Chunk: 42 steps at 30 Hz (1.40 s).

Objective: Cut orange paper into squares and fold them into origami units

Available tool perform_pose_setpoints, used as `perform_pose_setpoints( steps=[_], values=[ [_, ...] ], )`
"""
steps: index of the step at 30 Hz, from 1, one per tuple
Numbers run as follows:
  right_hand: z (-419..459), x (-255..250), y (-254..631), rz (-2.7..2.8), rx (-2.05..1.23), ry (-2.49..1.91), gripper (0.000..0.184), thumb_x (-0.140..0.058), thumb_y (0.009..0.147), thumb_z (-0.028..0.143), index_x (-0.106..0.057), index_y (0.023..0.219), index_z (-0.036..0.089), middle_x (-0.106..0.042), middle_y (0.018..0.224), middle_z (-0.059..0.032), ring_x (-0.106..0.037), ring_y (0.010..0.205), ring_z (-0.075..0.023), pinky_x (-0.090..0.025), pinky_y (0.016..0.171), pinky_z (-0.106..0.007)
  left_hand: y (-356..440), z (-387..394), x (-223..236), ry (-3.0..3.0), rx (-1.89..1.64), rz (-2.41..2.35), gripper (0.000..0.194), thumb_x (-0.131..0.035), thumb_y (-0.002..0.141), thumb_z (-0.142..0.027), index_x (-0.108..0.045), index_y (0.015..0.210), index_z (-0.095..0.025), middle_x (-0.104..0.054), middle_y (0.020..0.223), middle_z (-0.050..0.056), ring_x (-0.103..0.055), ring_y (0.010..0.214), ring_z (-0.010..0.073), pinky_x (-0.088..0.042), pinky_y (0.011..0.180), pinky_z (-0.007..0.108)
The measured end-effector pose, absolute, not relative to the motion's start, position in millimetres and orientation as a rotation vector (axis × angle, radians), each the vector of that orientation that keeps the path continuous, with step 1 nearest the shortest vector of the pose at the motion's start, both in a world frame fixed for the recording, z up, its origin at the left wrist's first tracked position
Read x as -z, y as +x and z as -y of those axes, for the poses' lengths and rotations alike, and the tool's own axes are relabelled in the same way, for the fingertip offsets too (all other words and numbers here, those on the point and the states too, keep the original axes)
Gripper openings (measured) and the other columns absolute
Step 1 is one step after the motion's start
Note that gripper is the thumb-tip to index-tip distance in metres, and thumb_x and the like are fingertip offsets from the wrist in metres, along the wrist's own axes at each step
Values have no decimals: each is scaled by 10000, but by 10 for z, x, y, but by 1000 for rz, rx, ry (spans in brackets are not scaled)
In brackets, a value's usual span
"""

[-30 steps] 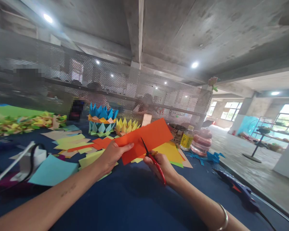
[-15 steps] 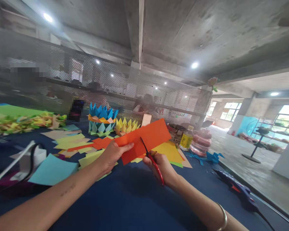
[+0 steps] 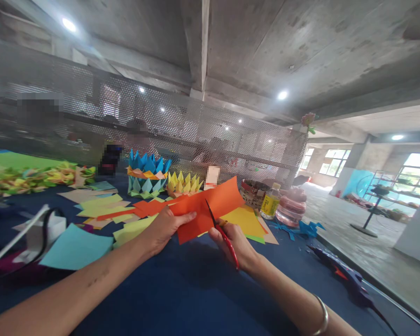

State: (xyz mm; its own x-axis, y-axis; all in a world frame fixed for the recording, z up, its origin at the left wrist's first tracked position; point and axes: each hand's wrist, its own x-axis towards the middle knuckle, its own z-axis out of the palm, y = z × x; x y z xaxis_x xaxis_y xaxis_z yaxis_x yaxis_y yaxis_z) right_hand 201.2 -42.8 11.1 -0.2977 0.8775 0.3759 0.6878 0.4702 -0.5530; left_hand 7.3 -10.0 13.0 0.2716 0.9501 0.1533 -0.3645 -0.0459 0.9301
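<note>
My left hand (image 3: 164,228) pinches the near left part of an orange sheet of paper (image 3: 196,226), thumb on top. Red-handled scissors (image 3: 227,245) are gripped in my right hand (image 3: 236,242). Their dark blades lie at a cut in the orange paper, and the far right part of the sheet curls upward beyond the cut. The paper is held above the dark blue tabletop (image 3: 168,298). Below and behind it lie yellow sheets (image 3: 243,221) and other orange pieces. A light blue sheet (image 3: 79,247) rests left of my left forearm.
Folded-paper rings, one blue-topped (image 3: 149,170) and one yellow (image 3: 184,183), stand behind the sheets. To the right are a yellow-labelled bottle (image 3: 271,201), a pink container (image 3: 291,207), blue paper scraps (image 3: 310,228) and a corded glue gun (image 3: 350,275). A perforated screen (image 3: 182,126) runs along the back.
The cut has opened further: the orange paper's right part has bent and lifted away from the rest. Both hands stay nearly in place, still holding paper and scissors.
</note>
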Motion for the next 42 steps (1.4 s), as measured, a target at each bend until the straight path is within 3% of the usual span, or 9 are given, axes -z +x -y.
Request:
perform_pose_setpoints(
  steps=[5, 16, 24, 32, 42],
  values=[
    [414, -104, 2024, 2053, -339, -1335, 593, -431, 855, 742, -357, 589, 218, -373, 538, 36, -342, 479, -96, -217, 456, -236, 94, 94, -105, 1146, -1168, -626, 327, -885, 562, -342, -769, 804, -156, -792, 838, 68, -718, 709, 212, -539, 652, 282],
    [353, -16, 2054, 2004, -396, -1338, 590, -448, 820, 773, -384, 620, 221, -376, 527, 45, -330, 476, -97, -211, 445, -231, 92, 85, -84, 1108, -1133, -577, 389, -906, 545, -332, -771, 861, -151, -793, 830, 64, -709, 691, 185, -572, 661, 271],
    [290, 25, 2055, 1967, -398, -1346, 604, -476, 804, 779, -408, 589, 218, -418, 492, 28, -384, 479, -112, -254, 446, -230, 91, 81, -89, 1110, -1123, -590, 344, -905, 540, -346, -764, 774, -138, -791, 822, 80, -705, 675, 191, -570, 653, 274],
    [393, -59, 2021, 2026, -315, -1302, 585, -462, 855, 717, -369, 589, 205, -406, 591, 34, -331, 507, -84, -257, 492, -233, 83, 102, -98, 1105, -1124, -600, 351, -893, 563, -319, -767, 842, -148, -792, 845, 86, -720, 696, 213, -562, 666, 291],
    [458, -119, 2003, 2003, -357, -1332, 528, -419, 881, 694, -388, 659, 216, -360, 555, 50, -325, 505, -98, -220, 482, -239, 115, 136, -87, 1135, -1049, -567, 436, -901, 567, -326, -758, 930, -133, -790, 897, 109, -745, 782, 253, -572, 743, 326]
  ],
)
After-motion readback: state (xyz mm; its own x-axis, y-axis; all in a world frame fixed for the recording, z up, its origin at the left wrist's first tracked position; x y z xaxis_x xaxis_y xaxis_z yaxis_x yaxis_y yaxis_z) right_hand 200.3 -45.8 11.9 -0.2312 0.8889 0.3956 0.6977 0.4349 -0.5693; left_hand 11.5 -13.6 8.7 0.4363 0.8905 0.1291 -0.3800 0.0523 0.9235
